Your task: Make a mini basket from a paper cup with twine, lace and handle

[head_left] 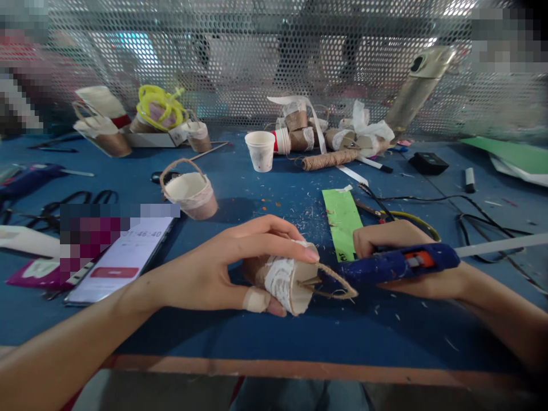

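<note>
On its side, a paper cup basket wrapped in brown twine with a white lace rim lies in my left hand, thumb below and fingers over the top. A twine handle loops out from the cup's mouth, which faces right. My right hand is wrapped round a blue hot glue gun, a white glue stick jutting from its back. The gun's nozzle end is at the cup's mouth; its tip is hidden. A tape-like strip covers my left thumb.
Left of my hands are a phone and a finished-looking cup basket. A white paper cup, a twine roll and several cups stand behind. Green paper, scissors and black cables lie near my right hand.
</note>
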`<state>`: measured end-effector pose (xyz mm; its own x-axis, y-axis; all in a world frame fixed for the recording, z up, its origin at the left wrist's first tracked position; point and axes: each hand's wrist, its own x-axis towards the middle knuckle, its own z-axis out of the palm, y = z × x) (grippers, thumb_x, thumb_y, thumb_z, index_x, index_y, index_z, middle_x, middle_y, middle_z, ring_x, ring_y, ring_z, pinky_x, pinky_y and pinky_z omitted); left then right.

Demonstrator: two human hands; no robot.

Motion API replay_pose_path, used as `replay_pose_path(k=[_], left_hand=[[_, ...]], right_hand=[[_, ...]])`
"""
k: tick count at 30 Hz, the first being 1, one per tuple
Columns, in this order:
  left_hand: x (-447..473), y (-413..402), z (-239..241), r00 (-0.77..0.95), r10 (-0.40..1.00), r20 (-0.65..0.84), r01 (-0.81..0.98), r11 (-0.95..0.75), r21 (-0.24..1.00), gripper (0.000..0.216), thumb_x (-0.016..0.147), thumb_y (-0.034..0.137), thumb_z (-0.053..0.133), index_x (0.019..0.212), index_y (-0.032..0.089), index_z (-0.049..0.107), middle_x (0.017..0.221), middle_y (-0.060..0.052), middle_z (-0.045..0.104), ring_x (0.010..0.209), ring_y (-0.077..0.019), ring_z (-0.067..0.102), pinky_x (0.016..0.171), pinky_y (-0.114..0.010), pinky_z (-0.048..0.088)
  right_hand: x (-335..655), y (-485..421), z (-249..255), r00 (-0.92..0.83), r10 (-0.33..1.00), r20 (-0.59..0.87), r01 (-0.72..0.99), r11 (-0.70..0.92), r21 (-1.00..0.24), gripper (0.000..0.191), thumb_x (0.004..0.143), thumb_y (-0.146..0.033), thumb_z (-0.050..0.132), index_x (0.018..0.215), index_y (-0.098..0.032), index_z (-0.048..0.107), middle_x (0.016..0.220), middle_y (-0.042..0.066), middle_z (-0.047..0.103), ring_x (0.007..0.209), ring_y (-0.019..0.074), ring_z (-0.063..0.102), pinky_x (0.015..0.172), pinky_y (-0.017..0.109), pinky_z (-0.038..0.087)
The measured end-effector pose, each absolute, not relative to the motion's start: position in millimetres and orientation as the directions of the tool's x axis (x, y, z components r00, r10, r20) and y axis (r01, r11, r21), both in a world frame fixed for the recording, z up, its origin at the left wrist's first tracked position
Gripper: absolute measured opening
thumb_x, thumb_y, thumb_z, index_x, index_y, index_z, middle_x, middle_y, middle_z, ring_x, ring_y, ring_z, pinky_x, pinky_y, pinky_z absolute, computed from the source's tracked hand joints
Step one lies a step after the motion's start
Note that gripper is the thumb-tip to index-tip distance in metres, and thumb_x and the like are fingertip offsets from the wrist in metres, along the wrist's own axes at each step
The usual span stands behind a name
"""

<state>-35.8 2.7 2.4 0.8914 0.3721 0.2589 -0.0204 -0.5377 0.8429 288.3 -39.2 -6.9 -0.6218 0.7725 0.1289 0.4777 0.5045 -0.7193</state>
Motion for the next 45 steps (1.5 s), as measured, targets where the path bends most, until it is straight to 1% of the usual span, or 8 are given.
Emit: replay_pose_path(k=[9,14,19,23,28,34,39,45], left_hand=[[-37.1,0.6,4.4,0.896,0.361,0.257,-0.021,-0.545,0.838,0.063,0.083,0.025,0.078,0.141,0.034,0.056,0.138,-0.012,0.051,0.123,-0.0309,0.057,0.081,-0.031,0.061],[-36.6,2.2,3.3,0.895,0.367,0.254,-0.015,-0.544,0.839,0.061,0.084,0.029,0.078,0.141,0.035,0.057,0.138,-0.012,0.052,0.123,-0.0324,0.058,0.080,-0.033,0.061],[-37.0,1.8,4.3,0.898,0.369,0.241,-0.010,-0.531,0.847,0.062,0.083,0.027,0.079,0.140,0.036,0.057,0.139,-0.012,0.051,0.122,-0.0318,0.058,0.079,-0.031,0.061],[-36.2,1.6,5.7,0.893,0.374,0.248,-0.009,-0.537,0.843,0.062,0.083,0.026,0.078,0.140,0.036,0.057,0.139,-0.011,0.052,0.122,-0.0318,0.058,0.081,-0.033,0.061],[-35.9,2.4,5.7,0.893,0.379,0.242,-0.004,-0.532,0.847,0.063,0.080,0.034,0.081,0.139,0.037,0.058,0.138,-0.012,0.053,0.121,-0.0328,0.059,0.080,-0.033,0.061],[-36.3,1.8,5.8,0.895,0.374,0.242,-0.002,-0.540,0.842,0.063,0.081,0.029,0.080,0.140,0.039,0.057,0.137,-0.010,0.053,0.121,-0.0313,0.059,0.081,-0.032,0.060],[-35.7,2.2,5.3,0.896,0.369,0.247,-0.004,-0.549,0.836,0.063,0.082,0.029,0.079,0.140,0.038,0.056,0.138,-0.011,0.052,0.122,-0.0317,0.058,0.080,-0.032,0.060],[-33.4,2.3,5.2,0.892,0.363,0.269,-0.029,-0.547,0.837,0.059,0.084,0.034,0.077,0.140,0.037,0.057,0.137,-0.013,0.054,0.119,-0.0319,0.059,0.075,-0.032,0.061]], right_hand=[[285.4,-40.3,-7.5,-0.654,0.747,0.116,0.435,0.497,-0.750,0.022,0.077,-0.036,0.062,0.069,-0.020,0.049,0.066,-0.005,0.051,0.056,0.0088,0.041,0.051,0.025,0.031],[285.4,-40.0,-7.0,-0.646,0.753,0.121,0.430,0.491,-0.758,0.023,0.077,-0.035,0.064,0.069,-0.020,0.048,0.065,-0.005,0.051,0.056,0.0087,0.041,0.051,0.025,0.031],[286.9,-39.1,-6.6,-0.641,0.757,0.125,0.447,0.501,-0.741,0.029,0.081,-0.040,0.064,0.069,-0.020,0.048,0.064,-0.005,0.049,0.055,0.0084,0.041,0.051,0.025,0.031],[288.5,-38.7,-6.9,-0.639,0.758,0.131,0.469,0.519,-0.715,0.031,0.083,-0.042,0.063,0.069,-0.020,0.046,0.063,-0.006,0.047,0.055,0.0080,0.038,0.051,0.025,0.029],[288.7,-39.0,-7.6,-0.650,0.746,0.145,0.449,0.531,-0.718,0.032,0.082,-0.042,0.066,0.070,-0.020,0.047,0.063,-0.006,0.048,0.055,0.0082,0.038,0.051,0.024,0.030],[290.1,-38.8,-8.9,-0.640,0.755,0.142,0.458,0.524,-0.718,0.030,0.081,-0.041,0.067,0.070,-0.021,0.047,0.063,-0.006,0.049,0.054,0.0089,0.039,0.050,0.025,0.030],[291.3,-38.7,-8.6,-0.644,0.749,0.157,0.422,0.519,-0.743,0.032,0.081,-0.045,0.066,0.072,-0.021,0.047,0.065,-0.005,0.049,0.056,0.0100,0.040,0.051,0.025,0.031],[287.5,-41.4,-5.9,-0.678,0.713,0.176,0.410,0.566,-0.715,0.026,0.079,-0.034,0.066,0.072,-0.021,0.045,0.065,-0.005,0.049,0.055,0.0094,0.039,0.050,0.023,0.030]])
